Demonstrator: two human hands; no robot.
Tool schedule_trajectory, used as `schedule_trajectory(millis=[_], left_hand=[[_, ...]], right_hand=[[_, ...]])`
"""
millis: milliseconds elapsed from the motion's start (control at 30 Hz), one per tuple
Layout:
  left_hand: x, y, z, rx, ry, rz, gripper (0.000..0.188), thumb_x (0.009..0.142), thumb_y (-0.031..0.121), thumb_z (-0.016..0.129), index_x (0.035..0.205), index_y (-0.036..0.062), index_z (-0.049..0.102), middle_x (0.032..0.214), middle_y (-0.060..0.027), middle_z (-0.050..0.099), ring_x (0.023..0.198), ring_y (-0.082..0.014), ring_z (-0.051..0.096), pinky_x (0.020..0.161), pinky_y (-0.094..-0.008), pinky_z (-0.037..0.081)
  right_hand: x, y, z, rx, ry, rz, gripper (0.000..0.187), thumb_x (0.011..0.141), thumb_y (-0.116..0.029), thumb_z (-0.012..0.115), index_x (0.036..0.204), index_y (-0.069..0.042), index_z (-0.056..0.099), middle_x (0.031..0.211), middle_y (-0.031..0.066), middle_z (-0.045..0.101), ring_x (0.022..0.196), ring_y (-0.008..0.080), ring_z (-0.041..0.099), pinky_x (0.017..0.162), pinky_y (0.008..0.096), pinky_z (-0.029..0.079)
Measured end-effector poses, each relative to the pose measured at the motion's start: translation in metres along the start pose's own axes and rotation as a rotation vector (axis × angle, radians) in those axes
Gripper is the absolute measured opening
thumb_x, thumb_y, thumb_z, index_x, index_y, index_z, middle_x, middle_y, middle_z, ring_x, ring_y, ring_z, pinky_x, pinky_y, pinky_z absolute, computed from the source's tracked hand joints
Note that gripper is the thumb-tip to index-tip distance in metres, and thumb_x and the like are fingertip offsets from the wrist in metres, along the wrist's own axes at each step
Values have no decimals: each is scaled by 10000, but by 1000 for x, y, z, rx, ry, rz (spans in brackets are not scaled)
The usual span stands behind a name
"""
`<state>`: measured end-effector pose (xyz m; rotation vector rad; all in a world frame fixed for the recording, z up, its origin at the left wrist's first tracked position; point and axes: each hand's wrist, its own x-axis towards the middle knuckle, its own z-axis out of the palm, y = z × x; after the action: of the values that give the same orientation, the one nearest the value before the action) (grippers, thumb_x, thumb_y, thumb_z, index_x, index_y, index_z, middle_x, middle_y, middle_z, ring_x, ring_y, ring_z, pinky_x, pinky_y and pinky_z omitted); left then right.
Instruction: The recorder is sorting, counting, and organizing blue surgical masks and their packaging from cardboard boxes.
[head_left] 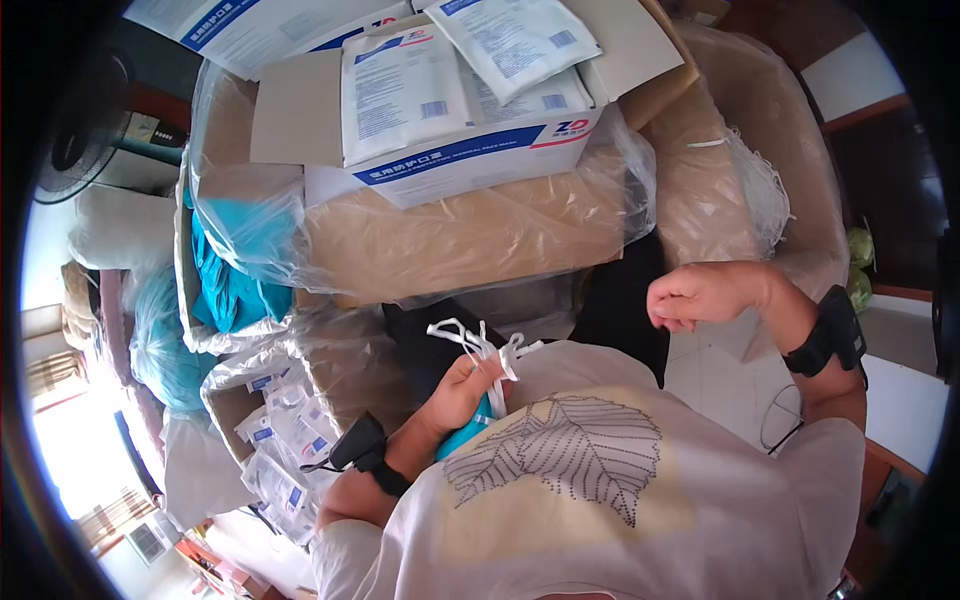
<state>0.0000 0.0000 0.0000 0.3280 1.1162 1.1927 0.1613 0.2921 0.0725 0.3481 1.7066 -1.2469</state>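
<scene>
Close to my shirt, my left hand [462, 396] is closed round a blue face mask [468, 434]. White ear loops [482, 344] stick up out of the grip and curl over the fingers. Whether more than one mask is bunched there, I cannot tell. My right hand [705, 296] hangs in the air to the right, fingers curled in, with nothing showing in them. Ahead of both hands stands an open white and blue carton [480, 165]. Flat white packs [400, 85] fill it, and another pack [515, 45] lies tilted on top.
The carton rests on a plastic-lined cardboard box [460, 245]. Blue masks [235, 270] lie in a lined box at left, with a box of small clear packets [290, 425] below it. White cords [760, 195] lie in a bag at right. A fan [80, 130] stands far left.
</scene>
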Motion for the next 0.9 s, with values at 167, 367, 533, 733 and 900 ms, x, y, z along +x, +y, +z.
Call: schedule_trajectory(millis=[167, 367, 533, 733, 900], left_hand=[[0, 18, 5, 219, 34, 70, 324, 923, 261, 396, 783, 32, 578, 672, 35, 519, 646, -34, 438, 581, -218, 384], [-7, 26, 9, 559, 6, 199, 289, 905, 251, 426, 834, 7, 565, 671, -33, 534, 639, -107, 480, 586, -270, 405], [-3, 25, 9, 709, 35, 247, 207, 872, 199, 466, 851, 20, 567, 698, -122, 567, 633, -247, 550, 592, -321, 427], [-2, 28, 10, 899, 15, 334, 172, 851, 175, 482, 871, 31, 575, 740, -163, 583, 688, -337, 564, 597, -355, 444], [1, 27, 14, 710, -174, 252, 239, 879, 229, 459, 840, 18, 566, 715, -143, 582, 663, -277, 576, 606, -337, 443]], right_hand=[[48, -14, 30, 433, 25, -329, 363, 890, -387, 417, 900, -43, 530, 757, 15, 522, 647, 80, 498, 585, 222, 431], [89, -50, 49, 518, -85, -420, 373, 909, -381, 377, 935, -35, 515, 801, 4, 509, 670, 59, 479, 561, 196, 413], [96, -66, 45, 367, -144, -395, 427, 891, -429, 393, 903, -29, 542, 738, 2, 516, 610, 53, 472, 534, 203, 406], [87, -74, 49, 211, -166, -331, 414, 893, -406, 404, 879, -17, 547, 731, 23, 534, 619, 95, 498, 554, 235, 425], [73, -72, 42, -46, -237, -397, 370, 911, -351, 368, 870, -18, 525, 705, 68, 534, 656, 152, 524, 602, 289, 420]])
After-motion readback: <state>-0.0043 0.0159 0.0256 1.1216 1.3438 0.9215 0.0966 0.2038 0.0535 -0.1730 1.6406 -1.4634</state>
